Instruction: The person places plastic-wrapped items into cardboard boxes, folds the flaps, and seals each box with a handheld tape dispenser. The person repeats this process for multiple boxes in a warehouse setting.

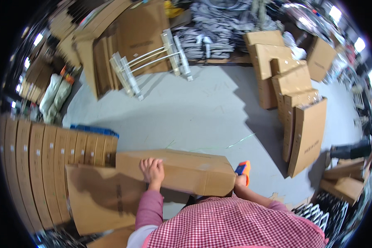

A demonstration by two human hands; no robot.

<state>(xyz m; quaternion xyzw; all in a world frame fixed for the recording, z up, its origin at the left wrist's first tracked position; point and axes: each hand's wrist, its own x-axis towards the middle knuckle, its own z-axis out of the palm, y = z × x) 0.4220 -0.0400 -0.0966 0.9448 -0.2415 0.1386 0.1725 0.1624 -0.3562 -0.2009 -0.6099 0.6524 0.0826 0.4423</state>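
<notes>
Checked apron (pixel 223 219) nearest, I judge the carton (pixel 190 167) could slip if left hand (pixel 153 169) or right hand (pixel 240 180), grips unreadable, slackens.

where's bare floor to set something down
Between the white frame and the long carton under the left hand, the grey floor is bare save thin green strands. Crowded: the carton row at left, the standing cartons at right.

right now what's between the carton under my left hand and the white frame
The head view shows grey floor between that carton and the white frame, with green strands near the carton.
</notes>
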